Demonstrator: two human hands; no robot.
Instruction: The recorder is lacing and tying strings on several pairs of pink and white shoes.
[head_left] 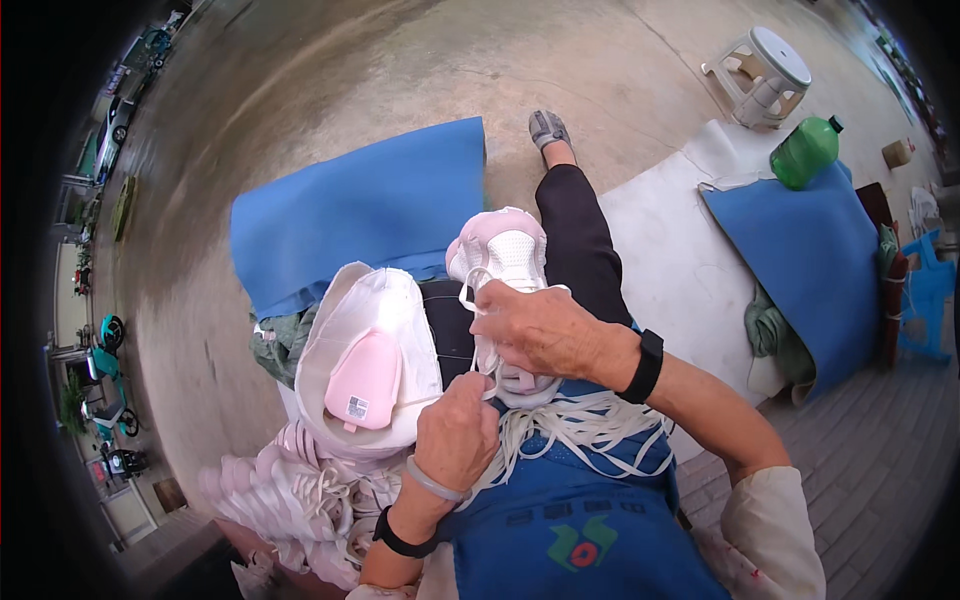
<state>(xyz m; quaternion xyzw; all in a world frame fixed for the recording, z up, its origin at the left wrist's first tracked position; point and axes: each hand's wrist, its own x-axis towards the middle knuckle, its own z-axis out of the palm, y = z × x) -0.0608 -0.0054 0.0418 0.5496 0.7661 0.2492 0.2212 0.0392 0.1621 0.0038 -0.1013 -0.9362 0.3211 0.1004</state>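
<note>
A pink and white sneaker [515,255] lies on my lap, its toe pointing away from me. My right hand [552,328] is closed over the lacing area, with a loop of white shoelace [466,292] at its fingertips. Nearer to me, my left hand [456,428] pinches a stretch of lace beside the shoe's opening. Its fingertips almost meet the right hand's fingers, which partly hide the eyelets. A bundle of loose white laces [590,425] spreads over my blue apron [520,540], just below the shoe.
Left of the shoe, a cut-open white container [410,320] holds a pink padded piece [365,375] with a label. Below it are heaped several pink-white shoes [270,495]. Blue sheets [360,200] lie ahead. At right are a green bottle [805,152] and a white stool [765,75].
</note>
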